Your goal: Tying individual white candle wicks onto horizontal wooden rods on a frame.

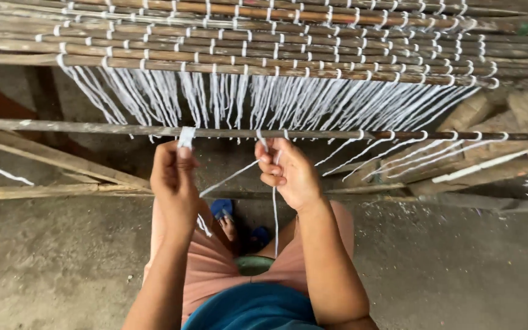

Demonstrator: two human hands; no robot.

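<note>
A: What is hidden or cut off?

B: The bamboo mat (264,43) is cut by the top edge and both sides, so its full extent cannot be judged. The fingertips of the left hand (175,177) are turned away from the camera, and its grip is seen only from the back. One foot in a blue sandal (222,211) is seen between the forearms; a second sandal beside it is mostly covered by the right arm. The strand ends below the right hand (288,174) are lost against the pink shorts (215,263).

A: Hand state?

B: Both hands are closed. A flat white cord (186,137) is pinched in the left hand right at the loose bamboo rod (93,127). A thinner white strand (274,211) is gripped in the right hand, fingers curled, just under the same rod; one end is run across towards the left hand, the other is hung straight down.

A: Counts?

B: Two hands, one loose rod in work. Several bound rods are stacked above it; an exact number cannot be read. Dozens of white warp strands (288,101) are hung between the mat and the rod, too dense to count. To the right, several strands are looped around the rod. Wooden frame beams (56,160) are seen on the left, over a concrete floor (459,263).
</note>
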